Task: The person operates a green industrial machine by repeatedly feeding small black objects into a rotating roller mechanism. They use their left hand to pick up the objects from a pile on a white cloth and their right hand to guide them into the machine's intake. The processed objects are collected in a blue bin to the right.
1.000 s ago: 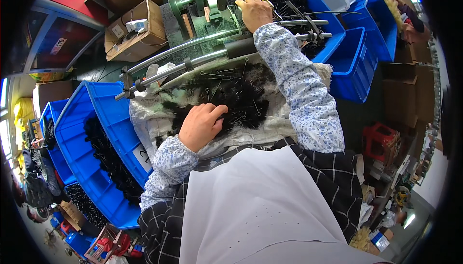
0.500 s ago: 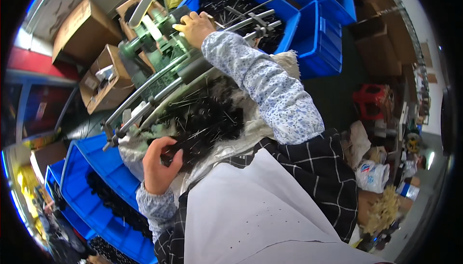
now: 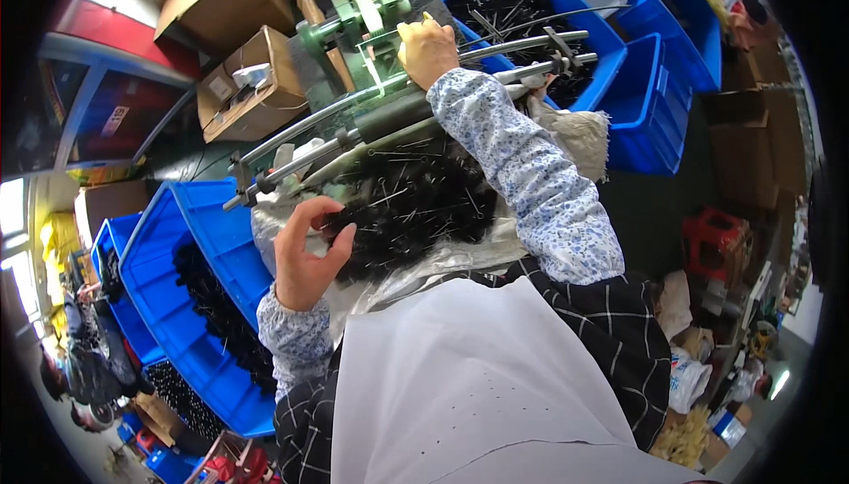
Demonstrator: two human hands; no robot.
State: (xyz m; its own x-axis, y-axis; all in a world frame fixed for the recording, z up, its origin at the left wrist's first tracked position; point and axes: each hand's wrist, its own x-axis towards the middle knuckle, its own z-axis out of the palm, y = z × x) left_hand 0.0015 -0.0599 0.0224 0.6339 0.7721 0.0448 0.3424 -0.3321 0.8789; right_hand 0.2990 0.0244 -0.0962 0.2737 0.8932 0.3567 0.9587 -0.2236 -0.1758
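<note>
My left hand point(image 3: 309, 252) is held over the near left side of a pile of black bristly pieces with thin metal wires point(image 3: 416, 205). Its thumb and index finger curve toward each other with a gap between them, and I see nothing held there. My right hand point(image 3: 429, 49) is closed at a green metal machine point(image 3: 376, 17), its fingers bent down near the machine's working end. What those fingers grip is hidden. A yellow covering shows at one fingertip. Two metal rails point(image 3: 305, 135) cross beneath the right hand, above the pale sacking point(image 3: 575, 135) that carries the pile.
A blue bin point(image 3: 610, 77) of black wired pieces stands beyond the rails, with another blue bin point(image 3: 650, 121) beside it. More blue bins point(image 3: 208, 219) sit at my left. Cardboard boxes point(image 3: 274, 99) stand at the far left, and a red stool point(image 3: 712, 241) at the right.
My view has shifted, so the machine, rails and bins appear farther right. The right hand stays at the machine. My left hand keeps its curved pose near the pile's left edge.
</note>
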